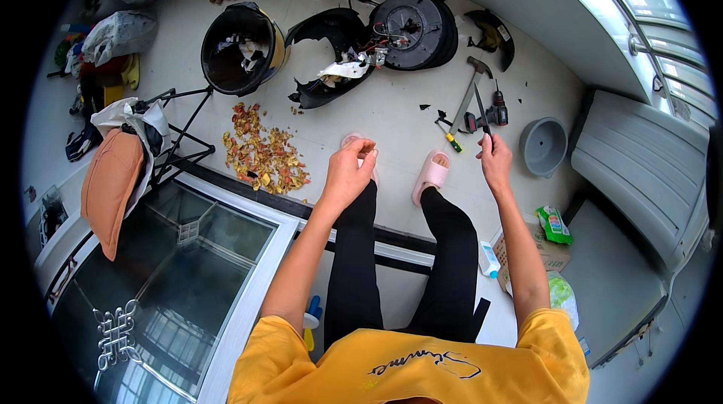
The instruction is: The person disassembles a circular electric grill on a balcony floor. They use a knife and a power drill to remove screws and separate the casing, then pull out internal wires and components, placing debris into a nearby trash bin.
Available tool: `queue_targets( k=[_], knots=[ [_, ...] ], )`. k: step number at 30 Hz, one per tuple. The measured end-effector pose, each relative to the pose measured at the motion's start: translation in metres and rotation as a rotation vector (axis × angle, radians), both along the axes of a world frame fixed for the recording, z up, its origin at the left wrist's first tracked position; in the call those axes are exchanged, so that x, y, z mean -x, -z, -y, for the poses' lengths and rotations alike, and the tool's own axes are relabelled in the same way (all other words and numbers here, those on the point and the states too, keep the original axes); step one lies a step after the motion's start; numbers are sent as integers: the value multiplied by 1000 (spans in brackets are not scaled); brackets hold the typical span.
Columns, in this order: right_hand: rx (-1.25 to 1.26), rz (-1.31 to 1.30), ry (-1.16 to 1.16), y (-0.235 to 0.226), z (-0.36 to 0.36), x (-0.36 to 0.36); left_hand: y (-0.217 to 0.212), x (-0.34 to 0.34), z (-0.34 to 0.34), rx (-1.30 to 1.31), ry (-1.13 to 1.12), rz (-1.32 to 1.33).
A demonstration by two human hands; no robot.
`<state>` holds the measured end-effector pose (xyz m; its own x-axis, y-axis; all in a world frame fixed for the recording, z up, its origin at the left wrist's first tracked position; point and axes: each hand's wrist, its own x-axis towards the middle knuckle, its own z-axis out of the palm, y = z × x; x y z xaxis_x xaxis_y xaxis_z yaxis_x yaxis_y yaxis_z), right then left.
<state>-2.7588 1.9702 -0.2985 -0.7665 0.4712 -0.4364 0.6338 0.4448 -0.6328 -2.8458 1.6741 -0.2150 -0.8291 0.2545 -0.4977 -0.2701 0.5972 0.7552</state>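
Left hand (351,173): fingers loosely curled, contents indeterminable. Right hand (495,161): fingers closed round the near end of a slim dark hand tool (482,112), raised over the floor (392,114), judged light and stiff, best gripped there. Beyond, near the floor's far edge, lies a round black appliance base (414,33).

Left arm (303,255): extended forward from the lower edge and angled inward. Left hand (349,173): back of the hand upward, fingers loosely curled and directed inward. Right arm (525,257): extended forward, also angled inward. Right hand (495,161): fingers flexed in a closed grip. Right wrist: approximately aligned with the forearm. The hands are well apart.
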Motion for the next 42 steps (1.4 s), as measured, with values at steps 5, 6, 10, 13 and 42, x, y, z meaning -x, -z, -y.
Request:
queue_targets(
  k=[5,6,10,13,42],
  knots=[
    [-49,-277,-174,97,33,70,142,63,1,39,54,-92],
    [-41,-282,-208,114,39,81,169,71,1,50,49,-108],
    [60,-270,-240,161,56,123,267,105,2,136,31,-326],
    [-1,-164,-368,179,57,139,310,126,-7,135,-12,-500],
    [-486,-203,-478,288,150,168,418,178,-40,191,-66,-622]
  ],
)
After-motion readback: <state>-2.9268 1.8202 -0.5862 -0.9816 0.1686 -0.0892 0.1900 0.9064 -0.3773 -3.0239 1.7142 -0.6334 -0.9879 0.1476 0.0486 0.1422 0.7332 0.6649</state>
